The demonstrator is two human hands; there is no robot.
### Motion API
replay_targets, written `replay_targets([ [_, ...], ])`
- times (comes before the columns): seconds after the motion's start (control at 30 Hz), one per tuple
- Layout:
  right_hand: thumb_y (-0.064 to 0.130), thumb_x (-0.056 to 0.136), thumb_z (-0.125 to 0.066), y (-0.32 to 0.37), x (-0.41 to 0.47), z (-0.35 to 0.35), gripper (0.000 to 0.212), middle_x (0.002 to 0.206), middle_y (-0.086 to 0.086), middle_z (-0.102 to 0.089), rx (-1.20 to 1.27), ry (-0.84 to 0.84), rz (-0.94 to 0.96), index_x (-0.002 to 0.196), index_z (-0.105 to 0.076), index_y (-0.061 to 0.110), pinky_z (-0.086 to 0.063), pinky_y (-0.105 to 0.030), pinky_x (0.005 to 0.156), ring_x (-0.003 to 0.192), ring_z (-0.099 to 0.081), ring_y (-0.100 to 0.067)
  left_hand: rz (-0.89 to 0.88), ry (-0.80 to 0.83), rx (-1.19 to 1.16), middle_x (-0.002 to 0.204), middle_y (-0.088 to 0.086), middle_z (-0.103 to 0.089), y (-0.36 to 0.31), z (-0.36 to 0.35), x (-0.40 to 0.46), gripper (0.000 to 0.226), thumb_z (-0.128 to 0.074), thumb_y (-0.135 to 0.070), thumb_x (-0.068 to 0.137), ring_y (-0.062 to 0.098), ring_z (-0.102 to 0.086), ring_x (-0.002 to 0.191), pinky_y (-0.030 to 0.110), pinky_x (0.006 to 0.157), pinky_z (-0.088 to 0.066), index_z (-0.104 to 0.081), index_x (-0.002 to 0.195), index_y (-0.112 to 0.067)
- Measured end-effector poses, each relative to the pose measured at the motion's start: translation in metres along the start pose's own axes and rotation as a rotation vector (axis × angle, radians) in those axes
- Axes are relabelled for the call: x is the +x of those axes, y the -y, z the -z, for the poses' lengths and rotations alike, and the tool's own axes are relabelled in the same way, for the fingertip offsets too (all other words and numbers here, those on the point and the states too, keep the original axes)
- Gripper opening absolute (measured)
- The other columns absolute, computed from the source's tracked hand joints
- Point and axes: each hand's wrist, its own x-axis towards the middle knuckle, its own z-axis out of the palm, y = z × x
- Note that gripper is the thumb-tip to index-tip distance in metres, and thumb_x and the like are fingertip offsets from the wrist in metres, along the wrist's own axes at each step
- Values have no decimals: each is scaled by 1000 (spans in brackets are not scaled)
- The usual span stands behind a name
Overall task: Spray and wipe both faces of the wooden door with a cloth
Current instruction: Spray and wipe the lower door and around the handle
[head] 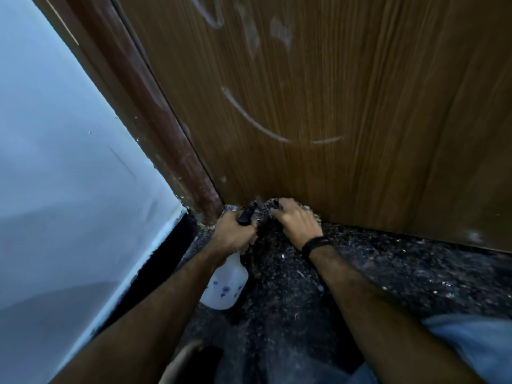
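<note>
The wooden door (318, 92) fills the upper right of the view, seen from low down near its bottom edge, where it meets the dark speckled floor (388, 273). Pale smears and curved streaks lie across this face, one long arc at mid height and more blotches higher up, so the face looks far from clean; whether these are wet spray or old marks I cannot tell. At the bottom corner by the reddish-brown door frame (171, 134), the right hand (297, 223) presses a dark, nubbly cloth (270, 207) against the foot of the door, fingers spread and curled over it. Just beside it, the left hand (234, 235) grips the neck of a white spray bottle (225, 284), its black nozzle pointing toward the same corner. I judge the work to be on the lowest strip of this face, with the streaked area above probably left to wipe. The other face is out of sight, so its state is unknown. A pale blue wall (69, 162) stands at left.
</note>
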Motion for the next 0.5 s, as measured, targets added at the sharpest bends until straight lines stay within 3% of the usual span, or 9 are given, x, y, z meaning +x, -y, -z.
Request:
replay_targets([
  [0.07,-9,48,-84,-1,-1,0,52,93,-16,-63,26,-30,-44,95,-72,9,-50,-34,50,83,-66,-34,-3,2,0,64,10,-60,0,0,1,20,-51,-2,98,22,-51,53,28,51,-44,-60,80,-5],
  [0.2,-10,70,-68,12,27,24,45,95,-17,-56,121,-260,-123,112,-65,5,-48,-41,49,86,-55,-36,9,-5,-7,64,11,-61,5,3,8,22,-51,-5,98,24,-51,54,30,53,-44,-59,78,-6],
  [0.27,-7,75,-66,14,46,29,38,96,-16,-57,86,-320,-45,111,-65,4,-47,-40,49,86,-54,-34,15,-12,-11,62,9,-61,7,7,14,22,-52,-5,96,24,-52,54,31,54,-45,-59,76,-8],
  [0.37,-1,73,-67,14,62,11,33,105,-19,-62,-24,-216,129,106,-68,2,-53,-39,56,95,-61,-35,-5,-36,-12,62,9,-62,6,13,23,25,-54,-9,94,25,-55,57,31,53,-46,-60,70,-11],
  [0.5,2,74,-57,18,28,-34,30,108,-21,-65,-53,-15,146,101,-71,2,-54,-36,54,99,-66,-36,40,-54,-20,65,11,-65,19,21,31,25,-53,-8,93,26,-57,59,30,54,-48,-62,69,-10],
])
